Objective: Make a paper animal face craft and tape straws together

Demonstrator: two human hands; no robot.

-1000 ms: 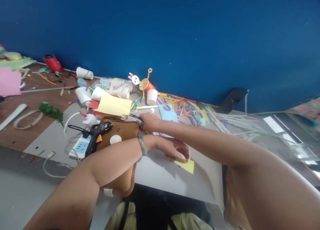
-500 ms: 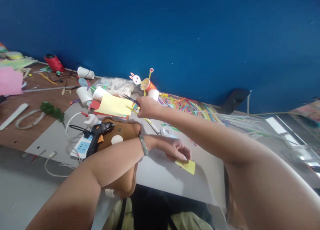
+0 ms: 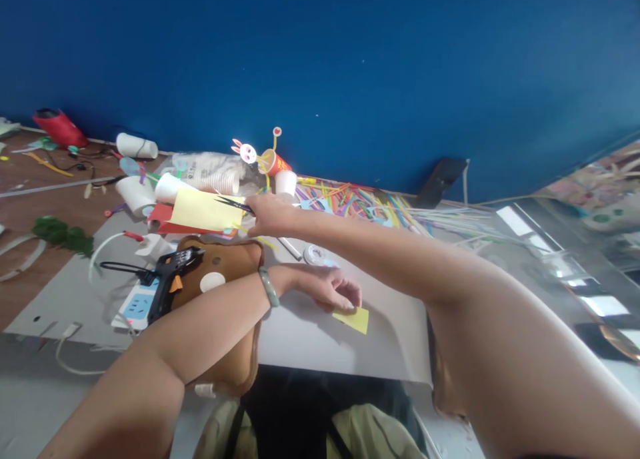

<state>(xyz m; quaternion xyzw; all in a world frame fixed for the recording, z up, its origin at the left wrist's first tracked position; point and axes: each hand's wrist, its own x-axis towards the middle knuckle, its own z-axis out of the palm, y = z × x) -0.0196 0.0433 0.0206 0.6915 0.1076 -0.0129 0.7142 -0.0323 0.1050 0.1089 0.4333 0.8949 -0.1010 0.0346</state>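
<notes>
My arms cross over the table. My right hand [image 3: 270, 214] reaches to the left and is closed on dark scissors [image 3: 233, 204]. The scissors' blades lie over a larger yellow paper sheet [image 3: 200, 210], which rests on red paper. Whether the blades touch the sheet I cannot tell. My left hand [image 3: 334, 289], below a bangle on the wrist, pinches a small yellow paper piece [image 3: 356, 321] at its upper edge, low over the grey tabletop. Just behind that hand is a roll of clear tape [image 3: 315, 254].
A black glue gun [image 3: 173, 279] lies against a power strip [image 3: 136, 304] beside a brown cushion [image 3: 245, 352]. Paper cups [image 3: 136, 196] and a rabbit-decorated red cup [image 3: 275, 162] stand behind. Colourful straws [image 3: 345, 199] spread along the blue wall [image 3: 320, 66].
The view has swung to the right, so most things sit further left. The scissors now reach further over the yellow sheet. My left hand still holds the small paper piece.
</notes>
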